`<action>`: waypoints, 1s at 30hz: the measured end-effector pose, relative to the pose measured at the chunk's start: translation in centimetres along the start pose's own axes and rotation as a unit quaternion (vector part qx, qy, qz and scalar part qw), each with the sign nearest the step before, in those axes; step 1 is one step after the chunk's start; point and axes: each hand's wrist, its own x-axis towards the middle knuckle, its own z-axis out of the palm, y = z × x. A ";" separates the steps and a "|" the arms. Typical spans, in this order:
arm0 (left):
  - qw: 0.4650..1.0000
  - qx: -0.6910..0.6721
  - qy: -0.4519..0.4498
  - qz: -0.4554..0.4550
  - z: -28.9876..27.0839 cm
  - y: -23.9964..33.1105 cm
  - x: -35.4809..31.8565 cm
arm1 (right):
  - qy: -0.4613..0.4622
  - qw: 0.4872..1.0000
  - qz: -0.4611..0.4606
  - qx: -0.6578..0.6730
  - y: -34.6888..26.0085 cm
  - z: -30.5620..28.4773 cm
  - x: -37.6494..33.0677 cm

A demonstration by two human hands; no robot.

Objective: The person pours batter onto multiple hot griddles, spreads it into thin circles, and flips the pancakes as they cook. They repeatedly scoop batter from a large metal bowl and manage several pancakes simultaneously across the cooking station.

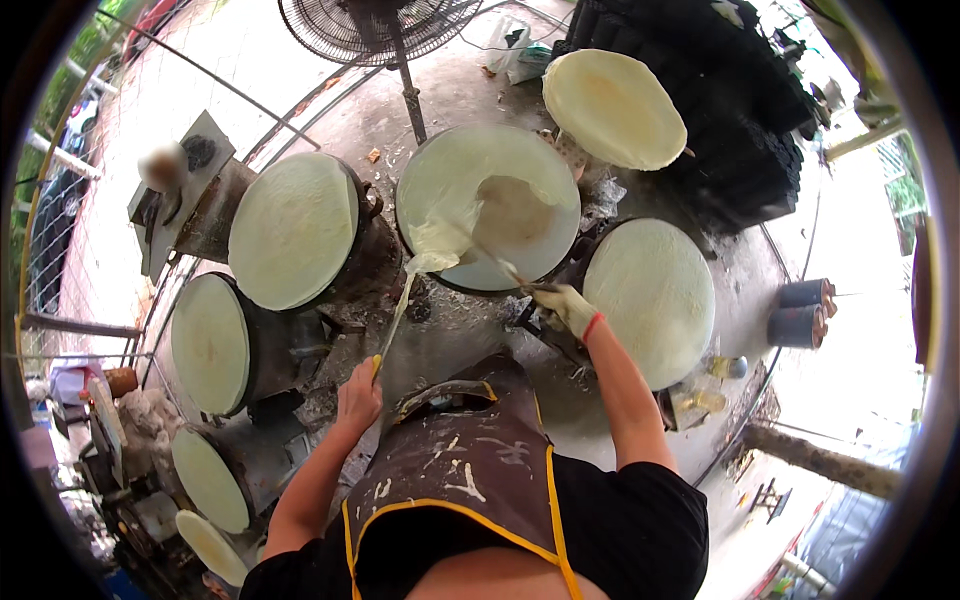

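My left hand (358,402) is closed around the yellow-ended handle of a long, batter-smeared spatula (399,318). Its far end lies in a thick lump of pale batter (440,240) on the round middle griddle (545,255). Pale batter covers much of that plate, with a bare brownish patch right of centre. My right hand (568,306), in a whitish glove with a red band at the wrist, grips a thin long-handled tool (506,268). This tool reaches over the griddle's near edge toward the lump; its tip is blurred.
Other round griddles with pale sheets stand at the right (652,300) and left (297,232). A pale flatbread on a round support (615,108) is at the far right, before a black stack (690,130). A standing fan (378,30) is behind; bottles (708,400) sit at right.
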 end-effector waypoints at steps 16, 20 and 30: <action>0.802 -0.589 -0.042 -0.090 -12.2 -9.2 -3.6 | 0.441 0.865 -0.182 0.156 6.7 33.9 4.7; 0.736 -0.658 -0.048 -0.149 -12.8 -11.0 -5.6 | 0.344 0.928 -0.143 -0.002 4.7 31.7 4.7; 0.655 -0.741 -0.106 -0.104 -11.2 -10.1 -6.6 | 0.315 0.922 -0.202 0.096 13.0 23.7 7.7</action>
